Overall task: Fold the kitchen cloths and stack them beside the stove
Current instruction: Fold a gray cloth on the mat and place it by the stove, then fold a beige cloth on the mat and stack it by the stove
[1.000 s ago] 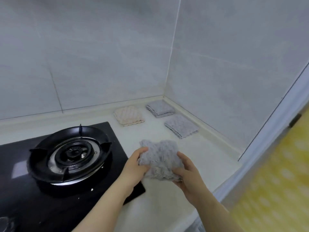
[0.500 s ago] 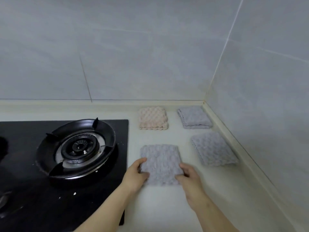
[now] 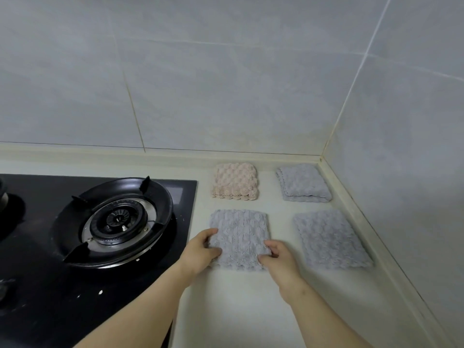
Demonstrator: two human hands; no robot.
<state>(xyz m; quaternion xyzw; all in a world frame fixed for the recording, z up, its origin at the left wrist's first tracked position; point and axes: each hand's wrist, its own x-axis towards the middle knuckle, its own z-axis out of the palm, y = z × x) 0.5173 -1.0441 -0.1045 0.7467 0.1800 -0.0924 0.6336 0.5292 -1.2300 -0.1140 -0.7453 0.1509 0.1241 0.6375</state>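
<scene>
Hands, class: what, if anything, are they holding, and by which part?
The grey cloth nearest the person, flat on the counter: left hand pinches its left edge, right hand its right edge.

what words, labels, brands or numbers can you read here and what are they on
None: no text can be read in this view.
The stove, the pink cloth, the grey cloth that the left hand and right hand hold, the two other grey cloths, the counter and the wall tiles show no print or labels.
</scene>
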